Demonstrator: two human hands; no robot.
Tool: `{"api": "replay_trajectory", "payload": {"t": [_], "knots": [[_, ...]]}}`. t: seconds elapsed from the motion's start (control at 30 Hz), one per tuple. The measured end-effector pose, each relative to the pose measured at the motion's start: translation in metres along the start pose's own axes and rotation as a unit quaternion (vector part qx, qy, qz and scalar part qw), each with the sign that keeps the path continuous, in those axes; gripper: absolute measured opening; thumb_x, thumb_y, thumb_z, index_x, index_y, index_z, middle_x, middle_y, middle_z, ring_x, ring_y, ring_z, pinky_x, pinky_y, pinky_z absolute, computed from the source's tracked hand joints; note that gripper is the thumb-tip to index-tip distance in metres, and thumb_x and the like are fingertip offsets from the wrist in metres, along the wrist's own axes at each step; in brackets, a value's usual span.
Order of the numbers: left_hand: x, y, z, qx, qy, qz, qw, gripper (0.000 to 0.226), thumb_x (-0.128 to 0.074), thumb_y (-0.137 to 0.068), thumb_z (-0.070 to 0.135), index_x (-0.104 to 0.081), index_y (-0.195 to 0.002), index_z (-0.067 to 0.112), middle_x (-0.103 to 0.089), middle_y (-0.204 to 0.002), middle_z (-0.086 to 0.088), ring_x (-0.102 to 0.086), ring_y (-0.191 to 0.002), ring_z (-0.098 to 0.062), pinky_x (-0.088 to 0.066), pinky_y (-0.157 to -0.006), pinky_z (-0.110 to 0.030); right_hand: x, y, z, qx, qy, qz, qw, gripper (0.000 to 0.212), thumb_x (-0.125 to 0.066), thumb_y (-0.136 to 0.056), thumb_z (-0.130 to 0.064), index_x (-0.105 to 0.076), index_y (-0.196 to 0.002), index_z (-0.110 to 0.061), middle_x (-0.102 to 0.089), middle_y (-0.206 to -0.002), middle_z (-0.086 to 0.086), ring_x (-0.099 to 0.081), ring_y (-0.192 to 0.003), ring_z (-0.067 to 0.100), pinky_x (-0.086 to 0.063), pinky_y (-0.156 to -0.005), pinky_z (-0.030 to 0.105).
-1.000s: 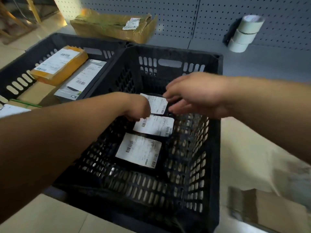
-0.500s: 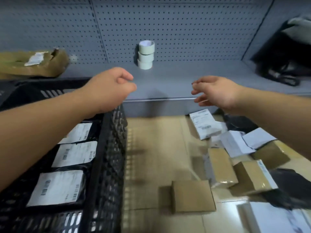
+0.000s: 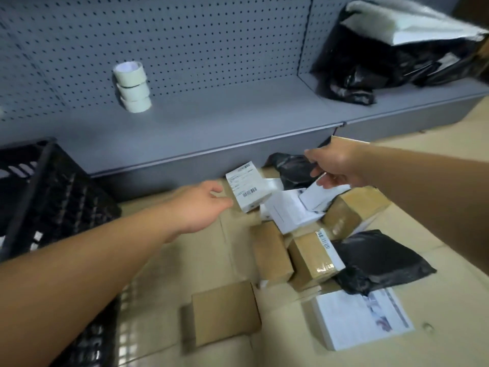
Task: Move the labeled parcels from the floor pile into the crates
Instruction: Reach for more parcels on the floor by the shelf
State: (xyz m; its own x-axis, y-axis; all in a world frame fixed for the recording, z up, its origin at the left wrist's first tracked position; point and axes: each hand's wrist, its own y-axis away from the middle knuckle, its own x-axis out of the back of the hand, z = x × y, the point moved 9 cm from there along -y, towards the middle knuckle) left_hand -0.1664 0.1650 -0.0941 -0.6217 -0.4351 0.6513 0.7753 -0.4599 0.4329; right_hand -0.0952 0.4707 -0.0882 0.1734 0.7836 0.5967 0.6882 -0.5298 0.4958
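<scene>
The floor pile lies at centre right: a white labeled box [image 3: 247, 187], white flat parcels [image 3: 289, 211], several brown boxes [image 3: 270, 250], a black bag [image 3: 378, 260] and a large white labeled parcel [image 3: 360, 320]. The black crate [image 3: 45, 165] stands at the left edge. My left hand [image 3: 202, 207] is open, its fingertips just short of the white labeled box. My right hand [image 3: 337, 165] hovers over a second black bag [image 3: 292, 168], thumb and fingers apart, fingertips at the top edge of a white flat parcel [image 3: 317, 196]. Neither hand holds anything.
A low grey shelf [image 3: 238, 120] with a pegboard back runs behind the pile. A stack of three tape rolls [image 3: 133, 87] stands on it, and black and white bags [image 3: 383, 62] are heaped at its right end. A lone brown box [image 3: 225, 312] lies nearer me.
My view has swung right from the crate to the floor pile. Both hands left the crate and dropped toward the parcels, the left toward the white labeled box, the right to the white flat parcel.
</scene>
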Motion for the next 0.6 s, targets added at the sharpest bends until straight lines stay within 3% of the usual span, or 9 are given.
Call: {"api": "replay_trajectory", "payload": {"t": [0.07,0.2,0.27,0.33,0.43,0.53,0.6], "knots": [[-0.025,-0.011,0.006,0.015,0.022,-0.014,1.000,0.057,-0.055,-0.069,0.060,-0.054,-0.122,0.039,-0.066,-0.108,0.010,-0.068,-0.099,-0.019,-0.056,-0.096,-0.042,0.005,-0.005,0.016,-0.009,0.017,-0.008,1.000,0.055,-0.045,-0.102,-0.052,-0.050,-0.137,-0.010,-0.066,-0.107,0.007,-0.068,-0.085,0.024,-0.056,-0.063,0.030],[-0.067,-0.033,0.008,0.051,0.043,-0.043,0.997,0.049,-0.060,-0.087,0.053,-0.052,-0.132,0.035,-0.064,-0.113,0.003,-0.071,-0.098,-0.022,-0.058,-0.094,-0.042,0.007,-0.013,0.045,-0.031,0.017,-0.037,0.999,0.052,-0.047,-0.102,-0.051,-0.053,-0.135,-0.010,-0.068,-0.107,0.008,-0.071,-0.085,0.024,-0.058,-0.060,0.028],[-0.084,-0.042,0.007,0.065,0.052,-0.049,0.995,0.038,-0.060,-0.090,0.050,-0.053,-0.124,0.035,-0.063,-0.110,0.002,-0.070,-0.099,-0.023,-0.059,-0.091,-0.040,0.000,-0.015,0.056,-0.043,0.017,-0.069,0.997,0.048,-0.048,-0.102,-0.050,-0.058,-0.126,-0.011,-0.070,-0.107,0.009,-0.076,-0.084,0.026,-0.059,-0.058,0.028],[-0.101,-0.047,0.003,0.087,0.076,-0.058,0.992,0.027,-0.059,-0.093,0.045,-0.056,-0.116,0.032,-0.062,-0.107,0.002,-0.068,-0.096,-0.023,-0.060,-0.081,-0.034,-0.012,-0.014,0.063,-0.047,0.019,-0.105,0.993,0.045,-0.048,-0.102,-0.050,-0.063,-0.116,-0.010,-0.071,-0.107,0.010,-0.077,-0.087,0.029,-0.060,-0.065,0.031],[-0.123,-0.052,-0.007,0.121,0.082,-0.065,0.987,0.044,-0.056,-0.096,0.042,-0.050,-0.137,0.030,-0.061,-0.114,-0.002,-0.064,-0.095,-0.022,-0.058,-0.073,-0.032,-0.039,-0.010,0.070,-0.048,0.051,-0.160,0.985,0.045,-0.048,-0.102,-0.049,-0.068,-0.107,-0.009,-0.073,-0.106,0.008,-0.073,-0.086,0.026,-0.061,-0.078,0.035],[-0.141,-0.055,-0.018,0.142,0.089,-0.078,0.983,0.056,-0.056,-0.094,0.045,-0.041,-0.146,0.031,-0.062,-0.115,-0.004,-0.060,-0.093,-0.021,-0.059,-0.076,-0.035,-0.068,-0.003,0.071,-0.023,0.117,-0.199,0.973,0.038,-0.050,-0.102,-0.044,-0.069,-0.103,-0.012,-0.073,-0.101,0.002,-0.061,-0.080,0.021,-0.051,-0.071,0.032],[-0.150,-0.055,-0.021,0.152,0.097,-0.088,0.980,0.065,-0.056,-0.089,0.050,-0.039,-0.149,0.032,-0.063,-0.125,-0.006,-0.060,-0.095,-0.020,-0.058,-0.072,-0.032,-0.081,-0.001,0.063,0.028,0.198,-0.195,0.960,0.029,-0.050,-0.102,-0.039,-0.066,-0.090,-0.018,-0.070,-0.090,-0.001,-0.058,-0.077,0.019,-0.046,-0.067,0.031]]}}
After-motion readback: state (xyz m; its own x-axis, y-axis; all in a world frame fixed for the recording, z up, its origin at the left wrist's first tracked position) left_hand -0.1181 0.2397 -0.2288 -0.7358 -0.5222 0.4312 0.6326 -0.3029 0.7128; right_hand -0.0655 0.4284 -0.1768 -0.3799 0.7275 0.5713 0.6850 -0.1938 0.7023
